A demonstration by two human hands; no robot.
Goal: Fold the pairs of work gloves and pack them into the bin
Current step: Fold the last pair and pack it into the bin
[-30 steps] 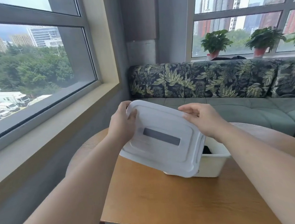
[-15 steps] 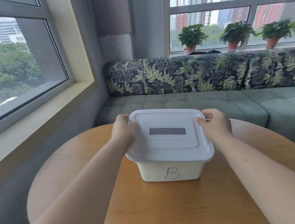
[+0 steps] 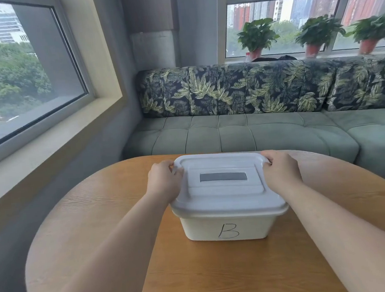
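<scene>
The bin (image 3: 229, 230) marked B sits on the counter (image 3: 95, 215) with its lid (image 3: 226, 193) on, long way running 9 to 3 o'clock. The left hand (image 3: 164, 183) holds the lid's 9 o'clock end, the right hand (image 3: 282, 173) its 3 o'clock end, each grip curled on the rim.

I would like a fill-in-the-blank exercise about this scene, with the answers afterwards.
The bin on the wooden table bears the handwritten letter ____.
The left hand and the right hand grip its white lid, whose centre carries a ____ rectangle.
Behind the sofa, the windowsill holds ____ potted plants.
Missing words: B; grey; three.
</scene>
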